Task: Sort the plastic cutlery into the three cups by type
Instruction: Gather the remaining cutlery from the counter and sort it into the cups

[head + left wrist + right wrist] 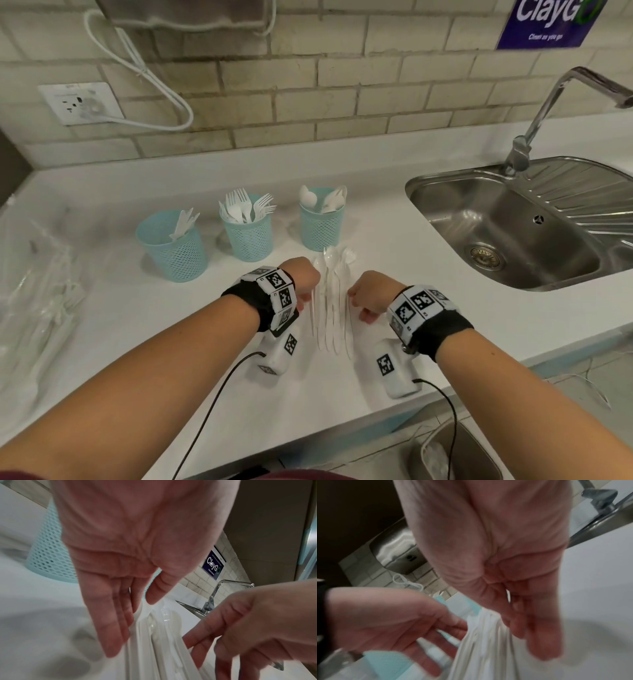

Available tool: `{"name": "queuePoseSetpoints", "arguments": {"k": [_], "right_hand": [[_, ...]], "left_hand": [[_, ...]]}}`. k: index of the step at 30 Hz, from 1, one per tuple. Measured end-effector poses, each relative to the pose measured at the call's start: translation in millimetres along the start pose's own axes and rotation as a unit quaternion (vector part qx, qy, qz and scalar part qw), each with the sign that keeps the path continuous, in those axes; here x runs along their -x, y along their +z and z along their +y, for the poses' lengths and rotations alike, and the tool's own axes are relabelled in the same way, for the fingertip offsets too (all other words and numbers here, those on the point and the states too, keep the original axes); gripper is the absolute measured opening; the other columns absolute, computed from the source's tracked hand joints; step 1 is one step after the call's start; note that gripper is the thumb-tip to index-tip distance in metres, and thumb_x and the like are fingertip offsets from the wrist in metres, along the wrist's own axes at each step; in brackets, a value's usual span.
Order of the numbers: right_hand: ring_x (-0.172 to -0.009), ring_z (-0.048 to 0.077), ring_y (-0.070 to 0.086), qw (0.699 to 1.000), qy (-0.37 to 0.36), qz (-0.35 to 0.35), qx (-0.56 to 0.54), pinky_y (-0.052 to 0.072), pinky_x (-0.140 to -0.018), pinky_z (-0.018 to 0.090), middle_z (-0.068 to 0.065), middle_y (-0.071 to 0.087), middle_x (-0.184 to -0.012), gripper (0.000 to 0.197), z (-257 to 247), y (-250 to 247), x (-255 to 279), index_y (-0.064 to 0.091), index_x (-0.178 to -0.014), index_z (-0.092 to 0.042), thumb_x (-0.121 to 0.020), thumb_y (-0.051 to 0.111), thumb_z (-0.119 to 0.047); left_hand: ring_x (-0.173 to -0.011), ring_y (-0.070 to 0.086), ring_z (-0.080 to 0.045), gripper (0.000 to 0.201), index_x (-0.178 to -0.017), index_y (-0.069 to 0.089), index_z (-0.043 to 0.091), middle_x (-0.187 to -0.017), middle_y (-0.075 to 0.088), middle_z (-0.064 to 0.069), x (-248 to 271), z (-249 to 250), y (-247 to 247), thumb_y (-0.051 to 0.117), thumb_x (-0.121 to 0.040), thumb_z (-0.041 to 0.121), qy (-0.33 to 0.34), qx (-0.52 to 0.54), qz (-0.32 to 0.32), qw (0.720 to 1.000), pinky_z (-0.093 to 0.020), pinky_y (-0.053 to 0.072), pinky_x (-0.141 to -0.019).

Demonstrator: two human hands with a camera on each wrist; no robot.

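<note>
A row of white plastic spoons [330, 298] lies side by side on the white countertop [137, 308], bowls pointing toward the back wall, just in front of the right-hand turquoise mesh cup.

Left hand [303, 279] sits at the left edge of the row; right hand [364, 296] at the right edge. Both wrist views show the fingers extended and pointing down: left fingers [109, 628] touch the outermost handles on their side, right fingers [539, 635] touch the handles on theirs. Neither hand wraps around a piece. The hands bracket the row between them, well short of meeting.

Three turquoise mesh plastic cups stand behind the row. The left cup [173, 246] holds a few white plastic knives, the middle cup [247, 229] white plastic forks, the right cup [321, 222] white plastic spoons.

A stainless steel sink [513, 222] with a tap is to the right. Clear plastic wrappers [41, 291] lie at the far left of the countertop.
</note>
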State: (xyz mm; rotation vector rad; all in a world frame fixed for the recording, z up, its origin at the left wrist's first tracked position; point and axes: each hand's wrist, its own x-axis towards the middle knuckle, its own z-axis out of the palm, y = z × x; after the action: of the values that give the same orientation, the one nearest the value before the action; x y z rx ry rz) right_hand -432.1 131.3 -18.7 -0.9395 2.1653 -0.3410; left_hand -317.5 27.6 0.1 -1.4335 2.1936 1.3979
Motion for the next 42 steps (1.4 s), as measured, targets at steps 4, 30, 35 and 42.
{"name": "queuePoseSetpoints", "arguments": {"k": [4,30,35,42], "right_hand": [[-0.089,0.027,0.06,0.986,0.02,0.139,0.085,0.05,-0.076,0.033,0.017,0.055,-0.12,0.034,-4,-21,-13,0.049,-0.127,-0.004,-0.095,0.039,-0.011],[-0.101,0.031,0.052,0.868,-0.196,0.387,0.243,0.05,-0.065,0.039,0.012,0.049,-0.117,0.021,-10,-66,-10,0.063,-0.098,-0.001,-0.084,0.049,0.006],[-0.107,0.022,0.053,0.923,-0.239,0.195,0.228,0.049,-0.089,0.041,0.001,0.054,-0.116,0.016,-15,-37,1,0.071,-0.095,-0.019,-0.085,0.06,-0.011],[-0.124,0.026,0.034,0.947,-0.187,0.15,0.215,0.045,-0.093,0.036,0.003,0.034,-0.139,0.068,3,-11,6,0.04,-0.137,-0.027,-0.076,0.059,-0.004]], "left_hand": [[-0.11,0.06,-0.032,0.038,-0.117,0.056,0.002,-0.115,0.059,-0.015,2,0,4,0.054,-0.088,0.027,0.018,-0.076,-0.011,0.997,-0.043,0.054,-0.092],[-0.079,0.065,-0.029,0.051,-0.136,0.041,0.02,-0.088,0.062,-0.012,-7,-20,2,0.056,-0.089,0.008,0.022,-0.043,-0.013,0.999,-0.048,0.059,-0.078],[-0.081,0.065,-0.028,0.051,-0.136,0.044,0.02,-0.102,0.06,-0.012,-6,-20,2,0.058,-0.088,0.007,0.034,-0.035,-0.008,0.999,-0.047,0.059,-0.077],[-0.095,0.065,-0.029,0.035,-0.109,0.06,0.004,-0.109,0.066,-0.014,1,-16,4,0.052,-0.085,0.029,0.035,-0.151,0.05,0.987,-0.037,0.056,-0.085]]}}
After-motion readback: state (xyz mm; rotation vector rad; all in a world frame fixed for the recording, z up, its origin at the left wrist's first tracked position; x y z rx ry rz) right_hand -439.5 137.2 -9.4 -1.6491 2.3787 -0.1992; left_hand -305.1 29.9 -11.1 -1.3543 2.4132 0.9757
